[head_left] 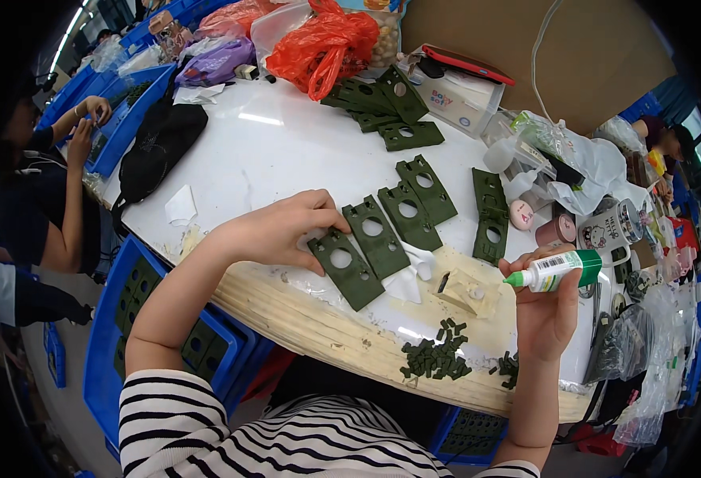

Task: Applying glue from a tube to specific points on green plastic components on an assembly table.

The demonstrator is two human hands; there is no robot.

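My left hand (287, 231) is closed on the upper left end of a flat dark green plate (353, 279) with a round hole, thumb and fingers at its edges. Three similar green plates (383, 248) lie in an overlapping row to its right. In my right hand (545, 319) is a white and green glue bottle (553, 272), held on its side with the green tip toward the left. Below that tip, a small beige block fixture (468, 291) sits on the table. A heap of small dark green pegs (439, 352) lies near the front edge.
More green plates lie in a stack (382, 107) at the back and a pair (490, 215) at right. Cups (556, 231) and plastic bags crowd the right side. A black cloth bag (163, 139) rests at left. Blue bins (111, 350) hold plates below. Another person sits at far left.
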